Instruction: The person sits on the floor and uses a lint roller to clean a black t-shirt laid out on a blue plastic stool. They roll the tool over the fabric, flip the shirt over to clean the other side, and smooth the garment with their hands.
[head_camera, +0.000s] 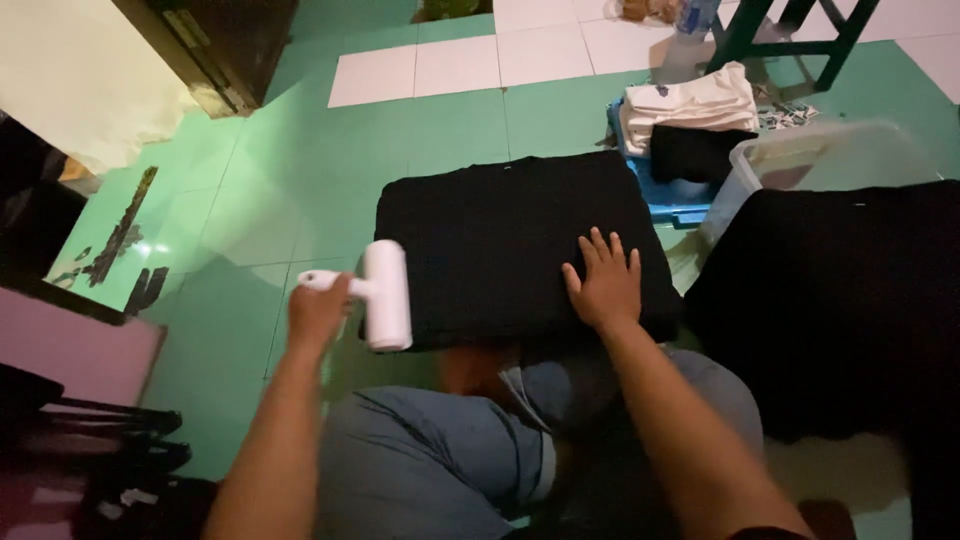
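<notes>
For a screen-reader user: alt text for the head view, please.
Left hand holds a white lint roller at the edge of a folded black garment on a green tiled floor; right hand presses flat on it.

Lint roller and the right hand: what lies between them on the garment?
In the head view, only bare black fabric of the folded black garment lies between the lint roller and the right hand.
</notes>
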